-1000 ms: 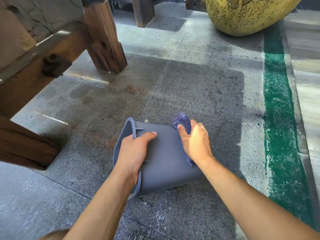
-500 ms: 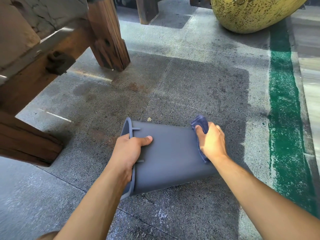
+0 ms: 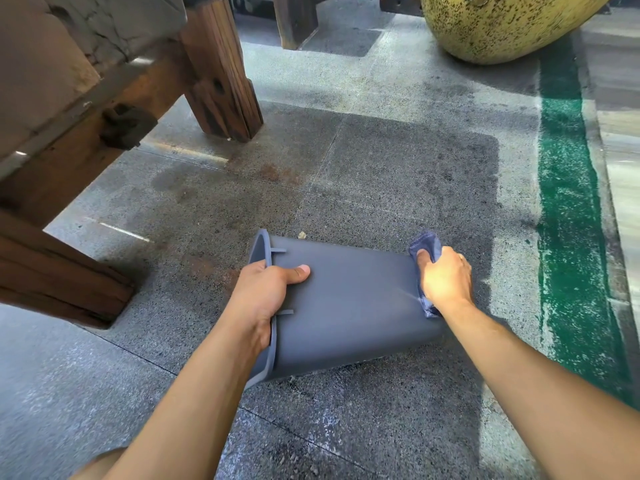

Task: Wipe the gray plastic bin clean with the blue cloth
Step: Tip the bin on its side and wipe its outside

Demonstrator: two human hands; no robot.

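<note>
The gray plastic bin (image 3: 349, 306) lies on its side on the concrete floor, its open mouth facing left. My left hand (image 3: 263, 292) grips the bin's rim, thumb lying on the outer wall and fingers hidden inside the mouth. My right hand (image 3: 446, 278) holds the blue cloth (image 3: 426, 244) and presses it against the bin's bottom end at the right. Most of the cloth is hidden under that hand; a fold shows above the fingers and a strip below the palm.
A heavy wooden bench frame with thick legs (image 3: 221, 81) stands at the left and far left. A large yellow speckled pot (image 3: 502, 26) sits at the top right. A green painted stripe (image 3: 571, 220) runs along the floor on the right.
My right hand has slid the cloth rightward along the bin's wall to its bottom end. My left hand has kept its grip on the rim.
</note>
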